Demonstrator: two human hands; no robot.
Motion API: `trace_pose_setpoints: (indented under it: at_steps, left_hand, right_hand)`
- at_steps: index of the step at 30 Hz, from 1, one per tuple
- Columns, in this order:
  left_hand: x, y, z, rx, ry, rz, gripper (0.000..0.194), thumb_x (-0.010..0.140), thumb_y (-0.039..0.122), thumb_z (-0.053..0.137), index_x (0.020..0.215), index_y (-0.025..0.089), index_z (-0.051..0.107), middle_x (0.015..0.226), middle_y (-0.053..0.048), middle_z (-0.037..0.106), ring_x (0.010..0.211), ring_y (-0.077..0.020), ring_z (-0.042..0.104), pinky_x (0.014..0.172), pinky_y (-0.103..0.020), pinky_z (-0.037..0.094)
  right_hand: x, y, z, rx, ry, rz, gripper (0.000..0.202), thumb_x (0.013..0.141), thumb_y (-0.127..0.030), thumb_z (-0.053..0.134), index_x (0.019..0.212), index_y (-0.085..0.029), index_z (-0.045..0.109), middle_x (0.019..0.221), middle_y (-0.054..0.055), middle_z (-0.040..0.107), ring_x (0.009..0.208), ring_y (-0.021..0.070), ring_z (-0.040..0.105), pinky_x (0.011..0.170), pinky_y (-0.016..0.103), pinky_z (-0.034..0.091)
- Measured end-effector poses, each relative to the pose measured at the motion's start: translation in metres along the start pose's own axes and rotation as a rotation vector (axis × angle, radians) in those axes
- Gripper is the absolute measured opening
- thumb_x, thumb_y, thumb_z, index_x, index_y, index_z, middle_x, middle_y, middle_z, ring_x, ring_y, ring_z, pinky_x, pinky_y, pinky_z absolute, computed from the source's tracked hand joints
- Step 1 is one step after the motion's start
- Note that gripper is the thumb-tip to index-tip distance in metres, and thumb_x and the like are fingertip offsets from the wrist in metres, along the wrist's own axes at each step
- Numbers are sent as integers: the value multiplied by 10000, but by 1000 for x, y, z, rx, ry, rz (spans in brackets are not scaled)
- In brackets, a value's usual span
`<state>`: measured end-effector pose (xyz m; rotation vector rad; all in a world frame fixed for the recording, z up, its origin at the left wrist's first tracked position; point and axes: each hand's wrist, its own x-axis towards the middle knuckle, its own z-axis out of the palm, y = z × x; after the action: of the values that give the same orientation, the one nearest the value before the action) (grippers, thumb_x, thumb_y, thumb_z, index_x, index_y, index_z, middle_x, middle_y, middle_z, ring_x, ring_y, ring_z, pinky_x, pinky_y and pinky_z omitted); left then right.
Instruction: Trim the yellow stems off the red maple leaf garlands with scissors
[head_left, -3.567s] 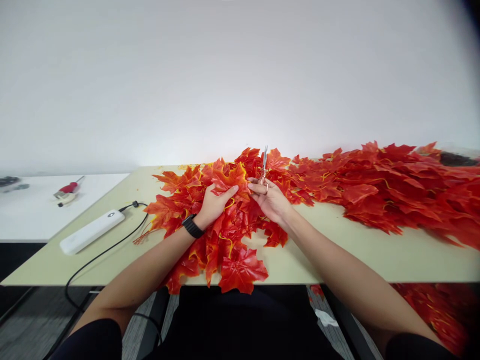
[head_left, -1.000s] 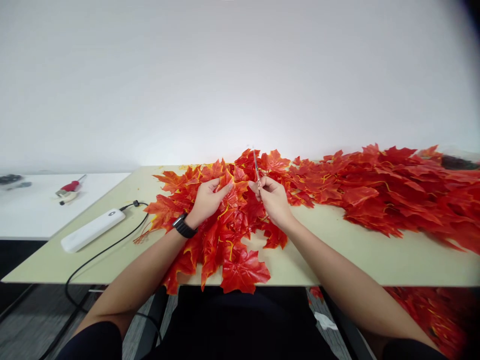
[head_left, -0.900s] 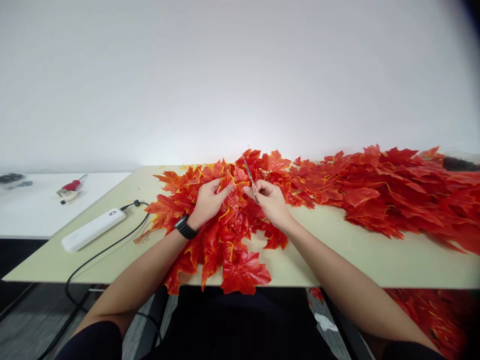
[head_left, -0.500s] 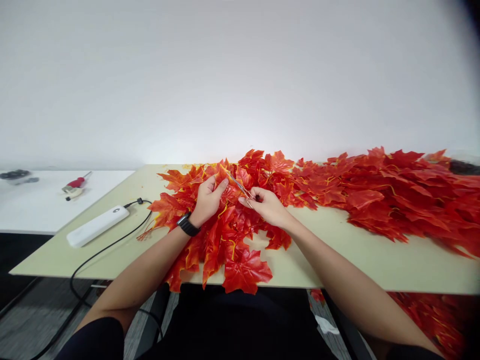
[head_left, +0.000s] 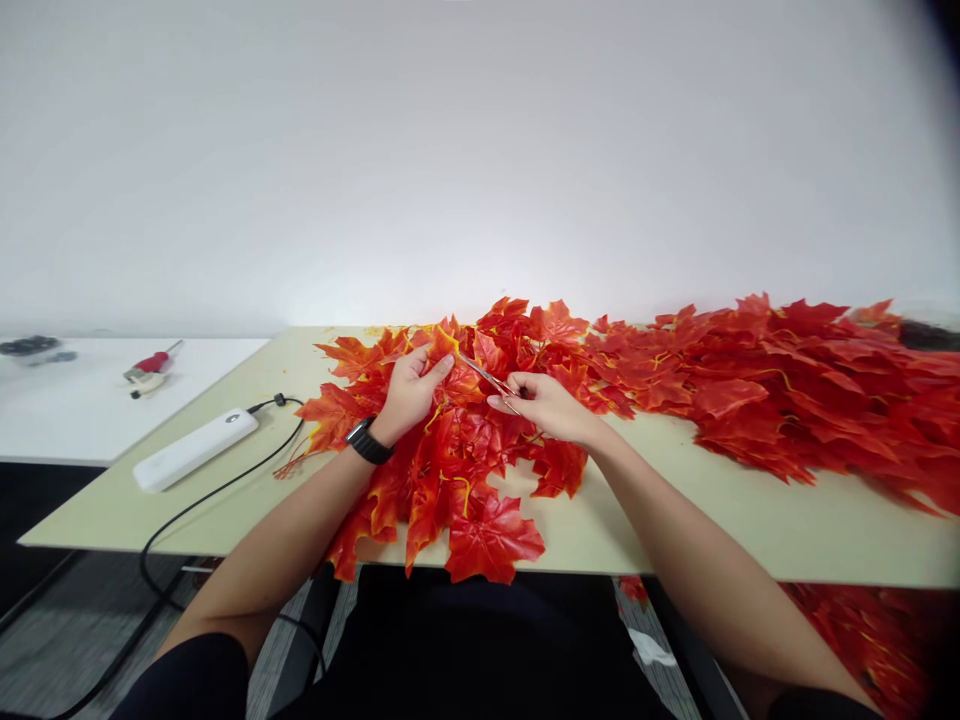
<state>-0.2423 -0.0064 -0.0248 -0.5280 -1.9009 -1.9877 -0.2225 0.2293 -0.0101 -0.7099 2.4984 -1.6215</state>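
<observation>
My right hand (head_left: 546,405) is closed round the handles of a pair of scissors (head_left: 486,374), whose blades point up and left toward my left hand. With thumb and fingers pinched, my left hand (head_left: 414,392) holds an artificial maple leaf (head_left: 444,343), orange-red with a yellow edge. The blade tips lie close beside that leaf; whether they touch it I cannot tell. Beneath both hands spreads a heap of red artificial maple leaves (head_left: 487,440) with yellow stems, some hanging over the table's front edge.
A long pile of red leaves (head_left: 787,390) covers the right of the pale table (head_left: 637,500). On the left lie a white power bank-like device (head_left: 196,450) and its black cable (head_left: 217,492). A red-handled tool (head_left: 154,365) rests on the white side table (head_left: 67,410). More leaves (head_left: 862,640) are below.
Both hands have shifted slightly apart, the left one a little leftward and the right one a little rightward with the scissors. The leaf stays in my left hand.
</observation>
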Motion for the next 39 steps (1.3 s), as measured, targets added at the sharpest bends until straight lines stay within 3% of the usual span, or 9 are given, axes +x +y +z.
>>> trace_pose_setpoints:
  at_steps: [8,13,20,28,39]
  left_hand:
    - [1,10,-1,54,-87,12,398,799,534,820,901,155,757,918,-72,762,783,-180,660,770,-300,535]
    - [2,10,-4,122,-128,35,383,809,517,811,784,149,708,792,-46,713,694,-145,593,689,-271,486]
    - [3,12,-5,149,-185,59,380,822,494,800,762,138,682,722,-22,669,638,-113,538,609,-231,437]
    - [2,9,-6,86,-187,9,397,811,505,821,750,134,694,711,-32,676,612,-113,547,581,-229,444]
    - [2,9,-4,16,-179,-21,418,792,521,842,753,133,692,713,-29,681,601,-101,546,568,-219,433]
  right_hand:
    - [-4,-6,-7,-37,2,-7,584,823,-583,769,703,-208,338,659,-37,385,611,106,337,575,265,261]
    - [-2,0,-12,-50,-25,-23,575,837,-567,762,727,-207,329,681,-34,366,637,111,351,586,262,289]
    - [-1,5,-17,-93,-67,3,566,834,-560,777,751,-200,347,719,-26,440,636,103,373,579,258,315]
    - [-1,3,-16,-53,-78,7,580,840,-566,772,743,-203,330,687,-36,374,636,103,375,571,256,290]
    - [-1,3,-14,68,-108,16,584,820,-568,779,732,-209,327,694,-31,401,646,114,459,580,257,284]
